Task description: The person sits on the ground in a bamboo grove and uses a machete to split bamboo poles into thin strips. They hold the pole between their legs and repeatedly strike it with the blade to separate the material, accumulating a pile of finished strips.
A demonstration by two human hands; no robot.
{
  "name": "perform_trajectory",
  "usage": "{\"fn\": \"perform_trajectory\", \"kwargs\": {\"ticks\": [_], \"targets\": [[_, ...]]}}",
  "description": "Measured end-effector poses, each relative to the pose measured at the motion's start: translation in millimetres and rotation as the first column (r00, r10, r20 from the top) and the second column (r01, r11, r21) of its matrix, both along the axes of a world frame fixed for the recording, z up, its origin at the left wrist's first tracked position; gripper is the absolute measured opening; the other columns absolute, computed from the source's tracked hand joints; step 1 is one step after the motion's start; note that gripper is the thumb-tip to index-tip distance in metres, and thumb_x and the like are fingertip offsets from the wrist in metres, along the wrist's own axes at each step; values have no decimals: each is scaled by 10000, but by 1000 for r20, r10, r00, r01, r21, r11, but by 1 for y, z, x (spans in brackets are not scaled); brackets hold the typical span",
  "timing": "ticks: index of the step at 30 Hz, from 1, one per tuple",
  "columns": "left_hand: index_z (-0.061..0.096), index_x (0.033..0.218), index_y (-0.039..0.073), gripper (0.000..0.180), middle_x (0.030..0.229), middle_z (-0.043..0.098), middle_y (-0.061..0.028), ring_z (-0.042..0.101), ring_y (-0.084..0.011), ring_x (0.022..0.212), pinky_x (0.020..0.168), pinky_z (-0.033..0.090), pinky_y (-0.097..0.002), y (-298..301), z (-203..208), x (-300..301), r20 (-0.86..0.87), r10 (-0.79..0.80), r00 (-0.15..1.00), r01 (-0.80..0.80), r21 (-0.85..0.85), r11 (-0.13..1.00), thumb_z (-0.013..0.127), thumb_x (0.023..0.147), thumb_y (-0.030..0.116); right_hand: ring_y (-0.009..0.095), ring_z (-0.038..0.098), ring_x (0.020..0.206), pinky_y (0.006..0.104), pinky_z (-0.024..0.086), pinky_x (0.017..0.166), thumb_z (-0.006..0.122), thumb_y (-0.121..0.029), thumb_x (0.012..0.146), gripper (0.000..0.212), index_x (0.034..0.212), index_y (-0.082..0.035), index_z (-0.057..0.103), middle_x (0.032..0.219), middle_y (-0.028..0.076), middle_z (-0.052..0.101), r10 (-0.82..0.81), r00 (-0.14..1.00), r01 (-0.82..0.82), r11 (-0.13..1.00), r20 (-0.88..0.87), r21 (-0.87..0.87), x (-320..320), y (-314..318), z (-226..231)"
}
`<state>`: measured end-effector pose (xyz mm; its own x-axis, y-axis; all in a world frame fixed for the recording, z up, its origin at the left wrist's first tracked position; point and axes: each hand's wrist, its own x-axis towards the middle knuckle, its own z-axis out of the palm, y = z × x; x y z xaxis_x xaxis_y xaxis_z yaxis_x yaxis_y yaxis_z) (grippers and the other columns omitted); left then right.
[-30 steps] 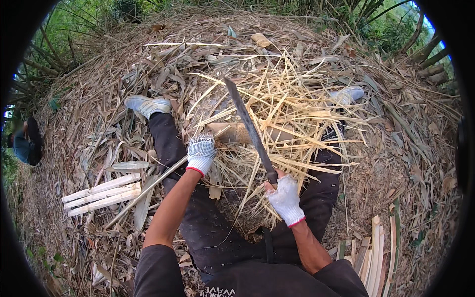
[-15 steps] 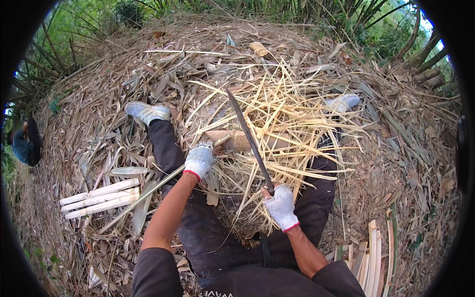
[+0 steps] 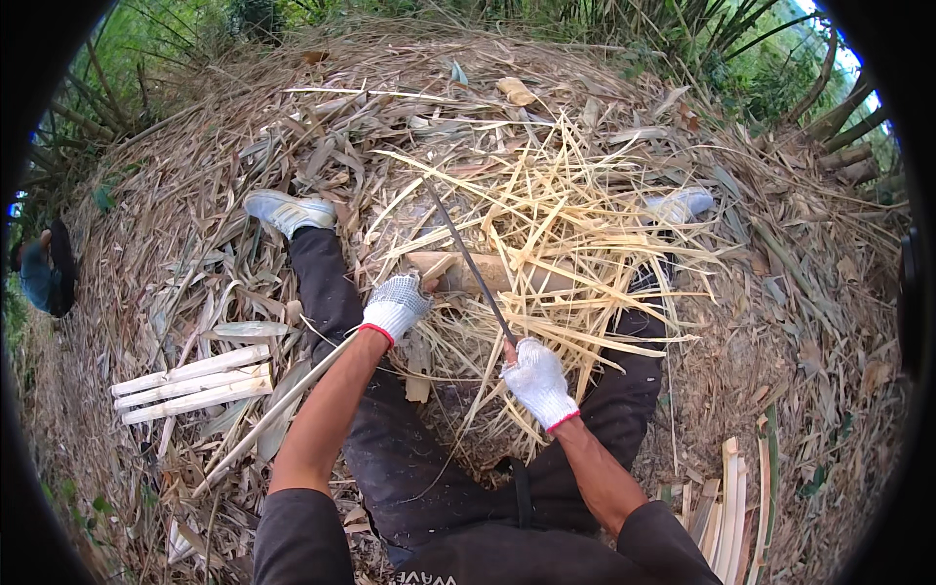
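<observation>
My left hand point(image 3: 397, 304), in a white dotted work glove with bare fingertips, is closed around a long bamboo strip point(image 3: 263, 423). The strip slants from the ground at lower left up past the hand, and its tip lies by a short bamboo log point(image 3: 468, 272). In my gloved right hand point(image 3: 538, 380) is a long dark machete point(image 3: 468, 255). Its blade points up and left, appears almost edge-on and passes over the log, apart from the strip. Thin pale bamboo shavings point(image 3: 556, 224) are heaped over and beyond the log's right part.
Several split pale bamboo pieces point(image 3: 195, 387) lie at left. More bamboo strips point(image 3: 729, 507) lie at lower right. My shoes point(image 3: 289, 213) are spread on both sides of the log. Dry leaves cover the ground. Another person point(image 3: 47, 271) is at the far left edge.
The machete has turned from showing its flat side to nearly edge-on, and my right hand has shifted slightly left and up. The strip in my left hand has rolled, now showing a paler face.
</observation>
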<state>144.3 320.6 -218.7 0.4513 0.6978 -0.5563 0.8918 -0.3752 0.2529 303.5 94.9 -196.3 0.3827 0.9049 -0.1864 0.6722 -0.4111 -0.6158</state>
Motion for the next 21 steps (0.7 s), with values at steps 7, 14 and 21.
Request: {"fn": "perform_trajectory", "kwargs": {"ticks": [7, 14, 21], "targets": [[675, 1064, -24, 585, 983, 681, -293, 668, -434, 944, 826, 523, -500, -4, 7, -1, -15, 2, 1000, -2, -13, 1000, 465, 995, 518, 453, 639, 755, 534, 505, 677, 492, -295, 1004, 395, 821, 20, 646, 761, 263, 641, 1, 1000, -1, 1000, -11, 24, -4, 2, -17], [685, 1024, -23, 604, 938, 687, -286, 678, -434, 900, 801, 531, -499, -6, 5, -1, -18, 22, 1000, -22, 19, 1000, 466, 987, 539, 467, 635, 799, 544, 498, 705, 477, -305, 1004, 403, 831, 20, 641, 796, 279, 648, 6, 998, -14, 992, -65, -122, 3, 5, -12], [689, 999, -24, 565, 919, 686, -285, 678, -438, 873, 784, 527, -504, -8, -8, -7, 3, -4, 1000, 3, 80, 997, 471, 995, 497, 441, 657, 771, 507, 530, 707, 540, -254, 967, 325, 913, 33, 683, 788, 264, 666, 28, 999, -23, 992, -42, 121, -1, 18, 10]]}}
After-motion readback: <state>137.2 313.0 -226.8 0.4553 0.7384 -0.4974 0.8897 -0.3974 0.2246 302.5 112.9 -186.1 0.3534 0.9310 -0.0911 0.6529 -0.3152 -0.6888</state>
